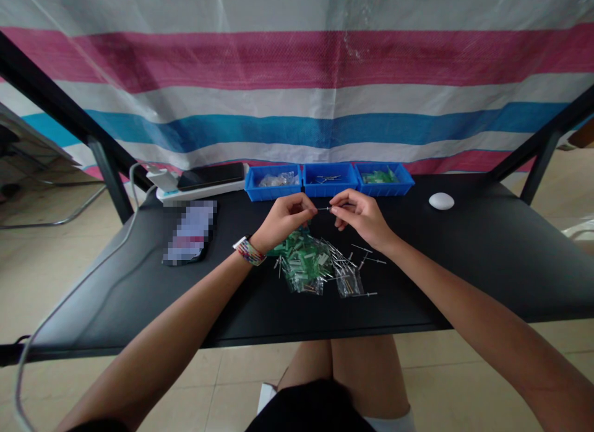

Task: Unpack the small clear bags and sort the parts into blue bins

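A thin metal pin that looks like a blind rivet (323, 208) lies level between my two hands, above the table. The fingertips of my left hand (290, 216) pinch one end of it. Thumb and index finger of my right hand (359, 214) close on the other end. Below them is a pile of green plastic pieces (304, 262), partly in clear bags. Beside the pile lie several loose blind rivets (341, 259) and a small clear bag (350, 286) with metal pieces in it.
Three blue bins stand in a row at the back: one with clear bags (273, 194), one with metal pins (320, 189), one with green pieces (378, 189). A phone (190, 234), a power strip (204, 190) and its cable are left; a white mouse (441, 201) is right.
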The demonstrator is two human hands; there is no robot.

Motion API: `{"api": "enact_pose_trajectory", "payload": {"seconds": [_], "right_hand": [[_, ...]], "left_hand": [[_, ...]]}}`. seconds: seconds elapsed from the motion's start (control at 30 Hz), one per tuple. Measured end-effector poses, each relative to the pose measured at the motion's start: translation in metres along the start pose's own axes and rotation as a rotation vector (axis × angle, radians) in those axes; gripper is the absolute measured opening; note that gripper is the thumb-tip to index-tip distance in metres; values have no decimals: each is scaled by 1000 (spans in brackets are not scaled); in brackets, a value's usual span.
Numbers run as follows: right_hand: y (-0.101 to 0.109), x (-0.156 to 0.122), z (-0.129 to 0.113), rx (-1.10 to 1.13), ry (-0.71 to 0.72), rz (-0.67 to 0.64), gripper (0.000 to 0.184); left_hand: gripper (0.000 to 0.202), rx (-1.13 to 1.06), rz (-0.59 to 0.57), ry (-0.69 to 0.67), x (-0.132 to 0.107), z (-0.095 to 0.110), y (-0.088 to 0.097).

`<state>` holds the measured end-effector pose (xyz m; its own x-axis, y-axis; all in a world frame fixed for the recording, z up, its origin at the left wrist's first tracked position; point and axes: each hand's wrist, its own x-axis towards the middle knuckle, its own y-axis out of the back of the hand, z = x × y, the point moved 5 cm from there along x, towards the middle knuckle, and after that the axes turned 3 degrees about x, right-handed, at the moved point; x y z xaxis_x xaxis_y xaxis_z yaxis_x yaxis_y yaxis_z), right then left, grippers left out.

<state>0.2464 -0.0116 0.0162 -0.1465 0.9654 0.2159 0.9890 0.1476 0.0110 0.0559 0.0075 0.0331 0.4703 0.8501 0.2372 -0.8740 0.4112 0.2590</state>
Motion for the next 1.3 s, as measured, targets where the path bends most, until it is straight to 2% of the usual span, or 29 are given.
{"api": "enact_pose_trajectory", "payload": {"seconds": [0.13, 0.3, 0.37, 0.47, 0.53, 0.6, 0.67, 0.73, 0.83, 1.0, 1.1, 1.2, 1.3], "right_hand": [[0, 1, 4, 65, -74, -22, 27], [2, 4, 2, 81, -45, 19, 25], [10, 8, 1, 70, 2, 89, 24], [30, 19, 2, 14, 104, 277, 26], [45, 27, 3, -47, 170, 410, 28], [56, 34, 6, -84, 195, 488, 31], [58, 41, 9, -99, 178, 456, 34], [54, 43, 10, -130, 164, 366, 35], [48, 39, 8, -193, 181, 307, 27], [43, 29, 6, -206, 178, 284, 16], [34, 26, 6, -218, 144, 171, 13], [22, 21, 3, -228, 139, 56, 12], [13, 17, 2, -228, 144, 8, 11]], "left_hand": [[17, -3, 24, -18, 1, -1, 1], [18, 29, 3, -35, -1, -1, -2], [15, 112, -12, -51, -2, 0, -3], [6, 306, -66, -119, -5, 5, -6], [9, 425, -123, -193, -7, 8, -11], [12, 510, -181, -252, -9, 9, -16], [13, 559, -238, -276, -10, 8, -21], [14, 582, -279, -283, -10, 7, -25], [14, 623, -312, -286, -12, 5, -30], [18, 677, -341, -286, -13, 6, -34], [20, 691, -343, -291, -14, 7, -35], [14, 713, -329, -286, -13, 6, -36], [7, 723, -324, -281, -13, 4, -38]]}}
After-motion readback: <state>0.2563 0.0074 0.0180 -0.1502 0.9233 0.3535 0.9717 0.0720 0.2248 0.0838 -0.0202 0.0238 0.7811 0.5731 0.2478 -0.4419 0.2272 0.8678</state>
